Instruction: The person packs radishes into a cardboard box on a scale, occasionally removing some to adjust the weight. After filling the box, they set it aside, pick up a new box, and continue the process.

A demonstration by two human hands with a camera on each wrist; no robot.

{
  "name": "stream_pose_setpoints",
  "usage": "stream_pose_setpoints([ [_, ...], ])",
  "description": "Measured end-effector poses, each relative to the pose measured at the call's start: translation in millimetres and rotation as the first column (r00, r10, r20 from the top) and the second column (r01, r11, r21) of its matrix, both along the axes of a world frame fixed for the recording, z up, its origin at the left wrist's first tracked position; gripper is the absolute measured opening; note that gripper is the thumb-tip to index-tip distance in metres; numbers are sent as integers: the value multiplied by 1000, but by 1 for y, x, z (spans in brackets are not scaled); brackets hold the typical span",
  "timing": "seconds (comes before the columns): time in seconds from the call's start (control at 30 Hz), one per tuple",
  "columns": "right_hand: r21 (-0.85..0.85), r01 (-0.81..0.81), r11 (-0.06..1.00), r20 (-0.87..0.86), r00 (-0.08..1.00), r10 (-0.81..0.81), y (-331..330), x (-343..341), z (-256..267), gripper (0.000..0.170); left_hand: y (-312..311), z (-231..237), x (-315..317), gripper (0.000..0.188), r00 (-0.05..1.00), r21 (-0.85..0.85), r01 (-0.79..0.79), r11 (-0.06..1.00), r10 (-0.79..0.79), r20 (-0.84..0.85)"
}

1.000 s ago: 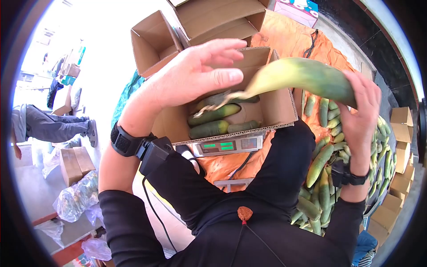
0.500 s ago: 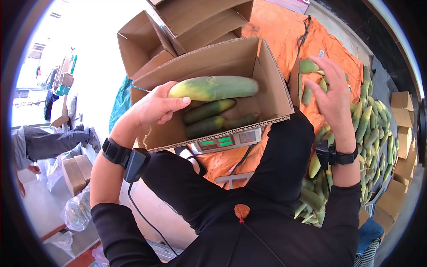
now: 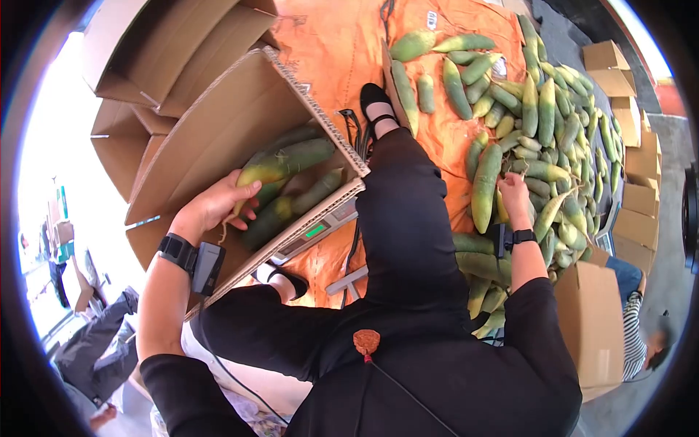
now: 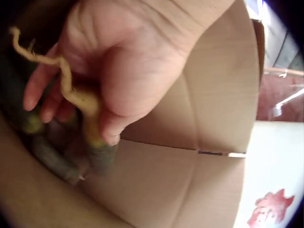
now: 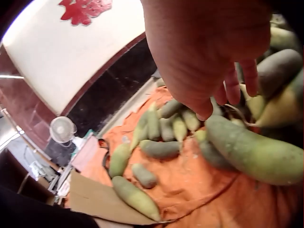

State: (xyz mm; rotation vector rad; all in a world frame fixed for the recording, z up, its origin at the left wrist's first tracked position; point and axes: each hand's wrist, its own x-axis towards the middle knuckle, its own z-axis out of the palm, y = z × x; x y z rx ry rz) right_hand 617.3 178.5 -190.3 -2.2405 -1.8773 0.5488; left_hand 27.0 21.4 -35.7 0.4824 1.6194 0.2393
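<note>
My left hand is inside a cardboard box and grips a green radish by its yellowish tail end. In the left wrist view a thin, crooked root trails from that radish past the palm, thumb against its side. Other radishes lie beneath it on the box floor. On the other side my right hand reaches down into a heap of green radishes, fingers extended in the right wrist view. A large radish lies just below its thumb.
Under the box stands a digital scale with a lit green display. More open boxes sit beyond it. An orange sheet covers the ground. A carton stands behind my right arm, near another person in stripes.
The radish passed from my right hand to my left and was lowered into the box. My right hand moved away to the heap, and the head view swung right.
</note>
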Motion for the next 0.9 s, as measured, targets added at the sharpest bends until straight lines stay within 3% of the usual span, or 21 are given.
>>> stream_pose_setpoints([
  [0.07, -119, 70, 990, 72, 996, -61, -19, 23, -21, 37, 2, -4, 4, 61, 994, 3, 100, 995, -100, -42],
  [0.1, -121, 74, 990, 40, 997, -70, -29, 27, -28, 37, 5, -2, 2, 68, 971, -28, 232, 972, -233, -59],
  [0.13, -125, 77, 989, 7, 997, -76, -38, 32, -34, 38, 5, 1, -1, 68, 969, -33, 239, 970, -241, -54],
  [0.2, -170, 99, 980, 76, 993, -88, -49, 30, -42, 38, 5, 12, -8, 63, 908, -44, 405, 913, -407, -99],
  [0.27, -234, 83, 969, 71, 995, -68, -56, 22, -46, 36, 9, 35, -7, 61, 926, -46, 361, 931, -364, -97],
  [0.33, -247, 87, 965, 88, 994, -67, -65, 9, -47, 31, 7, 51, -10, 60, 951, 64, 291, 955, -281, -125],
  [0.4, -132, -123, 984, 214, 965, 150, -71, -3, -35, 26, 3, 67, -8, 57, 951, 113, 285, 952, -266, -157],
  [0.43, -90, -205, 975, 272, 936, 222, -69, -6, -26, 32, 0, 75, -5, 56, 954, 160, 262, 952, -230, -194],
  [0.47, -90, -199, 976, 273, 937, 217, -65, -6, -15, 32, -3, 83, -3, 54, 955, 208, 239, 949, -190, -227],
  [0.53, -25, -124, 992, 445, 887, 122, -53, -23, 20, 40, -11, 97, 2, 53, 965, 230, 197, 953, -146, -219],
  [0.6, 82, -135, 987, 494, 866, 78, -45, 7, 9, 50, -21, 107, 4, 52, 975, 311, 160, 937, -101, -196],
  [0.73, -192, -23, 981, 555, 822, 128, -38, 32, 13, 47, -48, 117, 12, 50, 976, 391, 73, 918, 15, -217],
  [0.8, -228, -63, 972, 588, 787, 189, -34, 30, 16, 46, -55, 118, 14, 47, 981, 403, 79, 912, 1, -194],
  [0.9, -228, -104, 968, 489, 847, 206, -28, 34, 17, 50, -70, 118, 9, 43, 974, 450, 111, 886, -8, -226],
])
